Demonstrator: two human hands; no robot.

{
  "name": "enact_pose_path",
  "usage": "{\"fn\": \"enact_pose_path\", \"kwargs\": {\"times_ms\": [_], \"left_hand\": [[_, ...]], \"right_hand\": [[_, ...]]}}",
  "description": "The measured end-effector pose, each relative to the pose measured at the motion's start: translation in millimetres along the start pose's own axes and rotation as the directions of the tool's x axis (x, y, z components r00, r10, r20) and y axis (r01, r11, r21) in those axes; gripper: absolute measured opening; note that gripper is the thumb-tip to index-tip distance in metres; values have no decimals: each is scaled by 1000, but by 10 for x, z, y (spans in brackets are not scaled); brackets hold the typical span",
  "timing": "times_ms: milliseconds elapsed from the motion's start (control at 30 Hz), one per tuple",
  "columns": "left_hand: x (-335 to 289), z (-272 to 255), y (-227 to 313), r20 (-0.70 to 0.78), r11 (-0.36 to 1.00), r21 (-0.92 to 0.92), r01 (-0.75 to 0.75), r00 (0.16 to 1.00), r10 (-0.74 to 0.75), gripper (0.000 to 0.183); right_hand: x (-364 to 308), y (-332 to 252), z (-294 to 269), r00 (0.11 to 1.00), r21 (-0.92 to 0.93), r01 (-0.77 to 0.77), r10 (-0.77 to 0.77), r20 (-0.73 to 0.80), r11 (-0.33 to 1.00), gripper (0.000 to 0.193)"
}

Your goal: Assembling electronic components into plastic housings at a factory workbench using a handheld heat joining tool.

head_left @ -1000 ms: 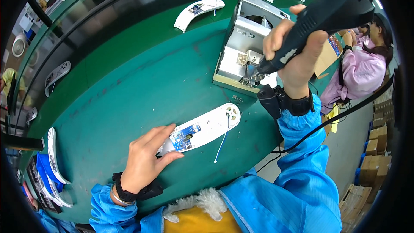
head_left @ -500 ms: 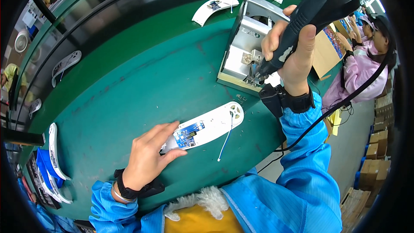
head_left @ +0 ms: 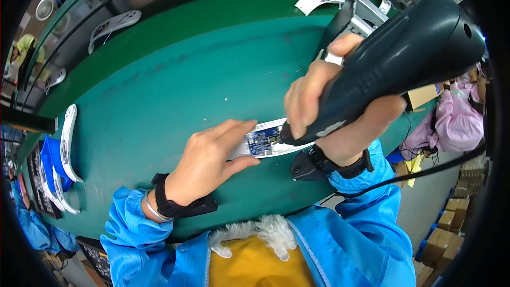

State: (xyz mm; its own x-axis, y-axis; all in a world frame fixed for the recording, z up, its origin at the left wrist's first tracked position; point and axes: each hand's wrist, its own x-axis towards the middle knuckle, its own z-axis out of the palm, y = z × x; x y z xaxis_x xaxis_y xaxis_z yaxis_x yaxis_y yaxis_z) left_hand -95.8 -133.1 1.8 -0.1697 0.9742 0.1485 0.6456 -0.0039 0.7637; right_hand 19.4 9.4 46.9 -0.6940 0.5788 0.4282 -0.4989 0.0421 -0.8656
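My right hand (head_left: 319,98) is wrapped round a thick black electric screwdriver (head_left: 393,69) with a cable at its back. Its nose points down at the right edge of a blue circuit board (head_left: 261,142); whether the tip touches is hard to tell. The board sits in a long white plastic housing (head_left: 297,149), whose right end is partly covered by the tool. My left hand (head_left: 212,151) grips the left end of this housing, fingers along the far edge and thumb along the near edge.
Behind the screwdriver stands a metal screw feeder box (head_left: 361,16), mostly hidden. More white housings (head_left: 319,1) lie on the far green belt. At left, housings (head_left: 68,143) lean by a blue bin (head_left: 50,154). A co-worker in a pink sleeve (head_left: 459,114) is at right.
My right hand has brought the screwdriver from the screw feeder down and left to the circuit board. My left hand still holds the housing. The view has shifted too.
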Motion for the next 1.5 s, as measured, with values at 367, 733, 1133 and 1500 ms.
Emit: {"fn": "enact_pose_path", "kwargs": {"times_ms": [367, 733, 1133, 1500], "left_hand": [[-88, -60, -109, 35, 996, -48, -81, 996, 83, 48], [-105, -37, -44, 26, 995, -24, -99, 995, 100, 38], [460, -653, -607, -224, 948, 305, -89, 961, 162, 45], [1417, -1985, -2022, -368, 681, 673, 287, 929, -28, 41]], "right_hand": [[-87, 219, 316, 988, -36, -65, 69, 140, 997, 83], [-242, 250, 185, 952, 37, -101, 86, 295, 994, 70], [227, -362, -207, 953, 22, 284, -279, -122, 959, 70], [297, -585, -1292, 926, -207, 235, -283, -248, 950, 54]]}}
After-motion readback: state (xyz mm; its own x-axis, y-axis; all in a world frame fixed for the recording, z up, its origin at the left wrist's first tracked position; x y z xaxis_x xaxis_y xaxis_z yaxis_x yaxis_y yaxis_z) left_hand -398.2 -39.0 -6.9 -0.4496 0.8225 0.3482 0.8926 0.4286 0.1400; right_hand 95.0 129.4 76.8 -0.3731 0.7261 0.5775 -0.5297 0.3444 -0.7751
